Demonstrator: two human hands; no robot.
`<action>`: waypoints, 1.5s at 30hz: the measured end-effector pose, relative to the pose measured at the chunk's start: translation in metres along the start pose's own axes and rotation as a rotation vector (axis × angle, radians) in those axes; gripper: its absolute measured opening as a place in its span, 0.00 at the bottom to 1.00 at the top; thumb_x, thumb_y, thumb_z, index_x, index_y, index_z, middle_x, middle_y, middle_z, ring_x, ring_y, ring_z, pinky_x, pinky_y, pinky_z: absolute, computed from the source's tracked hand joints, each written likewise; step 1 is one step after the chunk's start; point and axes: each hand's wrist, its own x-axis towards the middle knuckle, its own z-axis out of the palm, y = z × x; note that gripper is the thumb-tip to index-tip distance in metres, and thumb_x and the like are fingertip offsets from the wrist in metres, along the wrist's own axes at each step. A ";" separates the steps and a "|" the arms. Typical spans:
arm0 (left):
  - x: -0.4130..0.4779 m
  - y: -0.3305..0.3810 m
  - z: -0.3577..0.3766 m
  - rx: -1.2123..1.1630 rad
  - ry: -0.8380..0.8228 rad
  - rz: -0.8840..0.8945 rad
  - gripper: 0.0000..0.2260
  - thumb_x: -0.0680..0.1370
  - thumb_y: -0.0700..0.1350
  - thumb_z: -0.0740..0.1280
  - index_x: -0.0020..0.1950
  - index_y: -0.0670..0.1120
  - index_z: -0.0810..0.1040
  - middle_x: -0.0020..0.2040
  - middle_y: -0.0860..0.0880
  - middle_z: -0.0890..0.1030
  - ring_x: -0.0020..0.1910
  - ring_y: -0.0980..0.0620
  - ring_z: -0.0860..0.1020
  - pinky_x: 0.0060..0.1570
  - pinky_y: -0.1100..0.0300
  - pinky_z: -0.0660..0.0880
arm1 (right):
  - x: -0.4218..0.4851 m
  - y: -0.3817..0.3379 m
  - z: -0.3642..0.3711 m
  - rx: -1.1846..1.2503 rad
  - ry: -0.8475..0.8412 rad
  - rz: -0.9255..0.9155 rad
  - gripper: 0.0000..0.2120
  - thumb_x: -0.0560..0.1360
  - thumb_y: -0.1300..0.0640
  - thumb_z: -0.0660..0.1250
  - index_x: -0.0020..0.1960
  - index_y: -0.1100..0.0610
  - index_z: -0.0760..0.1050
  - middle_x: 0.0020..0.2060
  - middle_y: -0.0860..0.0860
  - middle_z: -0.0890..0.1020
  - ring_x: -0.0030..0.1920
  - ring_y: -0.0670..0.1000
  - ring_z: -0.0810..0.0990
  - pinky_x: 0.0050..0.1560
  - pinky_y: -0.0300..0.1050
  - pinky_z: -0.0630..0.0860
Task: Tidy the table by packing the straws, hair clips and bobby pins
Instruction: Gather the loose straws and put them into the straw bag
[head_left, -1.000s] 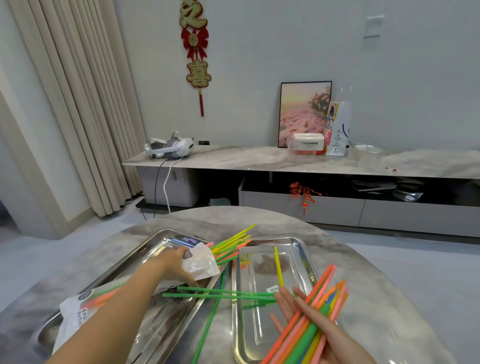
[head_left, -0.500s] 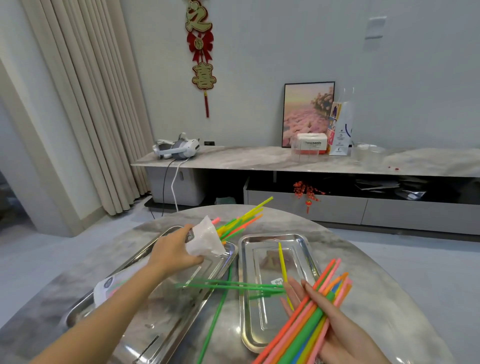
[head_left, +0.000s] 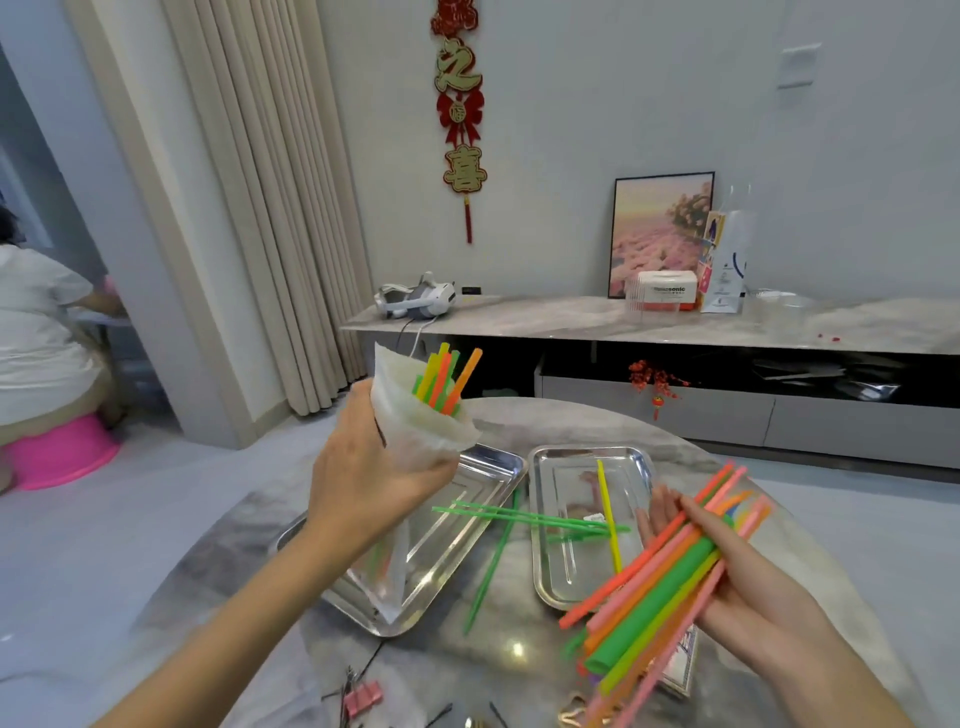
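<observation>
My left hand (head_left: 369, 483) grips a clear plastic bag (head_left: 415, 410) held upright above the left steel tray (head_left: 483, 467); several coloured straws (head_left: 447, 379) stick out of the bag's open top. My right hand (head_left: 727, 566) holds a bundle of straws (head_left: 654, 577), orange, pink, green and yellow, over the table's right side. Thin green straws (head_left: 524, 517) and a yellow straw (head_left: 608, 514) lie across the right steel tray (head_left: 566, 462). A pink clip (head_left: 363, 699) and dark bobby pins (head_left: 441, 714) lie at the table's near edge.
The round marble table (head_left: 524, 415) holds both trays. Behind it runs a long low cabinet (head_left: 649, 322) with a headset, a picture and boxes. A person in white sits on a pink stool (head_left: 57, 457) at far left. Curtains hang at the back left.
My left hand has lifted the bag of straws up off the left tray and turned it upright. My right hand keeps its bundle; the view has tilted up and left.
</observation>
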 end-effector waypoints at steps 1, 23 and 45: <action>-0.007 0.002 -0.006 -0.006 0.040 0.008 0.34 0.59 0.59 0.76 0.58 0.51 0.65 0.48 0.57 0.72 0.44 0.55 0.73 0.37 0.65 0.69 | -0.004 0.004 0.002 -0.003 -0.007 0.010 0.45 0.32 0.71 0.82 0.50 0.64 0.79 0.45 0.57 0.85 0.43 0.52 0.85 0.38 0.55 0.83; -0.113 0.043 -0.010 -0.504 0.001 -0.161 0.38 0.57 0.57 0.78 0.61 0.52 0.64 0.52 0.59 0.74 0.52 0.62 0.75 0.47 0.73 0.73 | -0.018 0.011 0.009 -0.040 -0.025 -0.068 0.43 0.31 0.71 0.82 0.47 0.64 0.80 0.44 0.58 0.85 0.45 0.52 0.85 0.41 0.54 0.82; -0.121 0.042 -0.022 -0.064 -0.242 0.352 0.41 0.62 0.56 0.73 0.70 0.47 0.59 0.56 0.55 0.69 0.48 0.57 0.72 0.44 0.72 0.67 | -0.038 0.012 0.033 0.359 -0.075 -0.085 0.13 0.77 0.62 0.61 0.60 0.63 0.75 0.46 0.51 0.85 0.51 0.50 0.83 0.60 0.45 0.75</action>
